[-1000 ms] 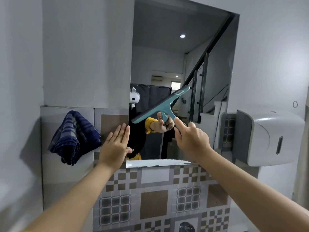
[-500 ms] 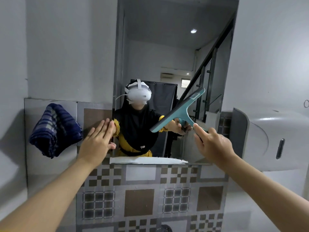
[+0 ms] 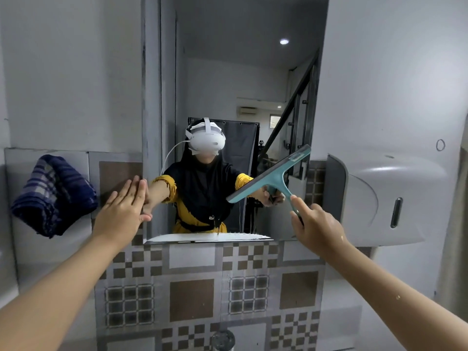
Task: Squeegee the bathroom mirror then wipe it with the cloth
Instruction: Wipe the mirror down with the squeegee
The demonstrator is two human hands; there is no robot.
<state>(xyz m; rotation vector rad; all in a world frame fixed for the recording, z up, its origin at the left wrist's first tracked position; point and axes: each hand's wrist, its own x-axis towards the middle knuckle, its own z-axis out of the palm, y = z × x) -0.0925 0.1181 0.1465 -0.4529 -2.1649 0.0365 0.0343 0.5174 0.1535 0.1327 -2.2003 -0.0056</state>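
At the far left a dark blue plaid cloth point(image 3: 52, 196) hangs bunched against the tiled wall point(image 3: 192, 272), well apart from my hands. Just right of it, my left hand point(image 3: 124, 211) is raised with its fingers point(image 3: 135, 190) straight and together, palm flat toward the wall, the fingertips at the left edge of the bathroom mirror point(image 3: 228, 84); I cannot tell whether the palm actually touches. The mirror runs tall and narrow above the brown-and-white patterned tiles, and a pale streak lies along its bottom edge. In the glass I see my reflection, wearing a white headset and a black and yellow top.

Further right, my right hand point(image 3: 316, 224) grips the handle of the teal squeegee point(image 3: 271, 177), fingers curled round it with the index finger laid along the stem. The blade is tilted, its left end low and its right end high, and lies against the lower right part of the mirror. Beyond that, a white paper towel dispenser point(image 3: 385, 198) is mounted on the wall at the right.
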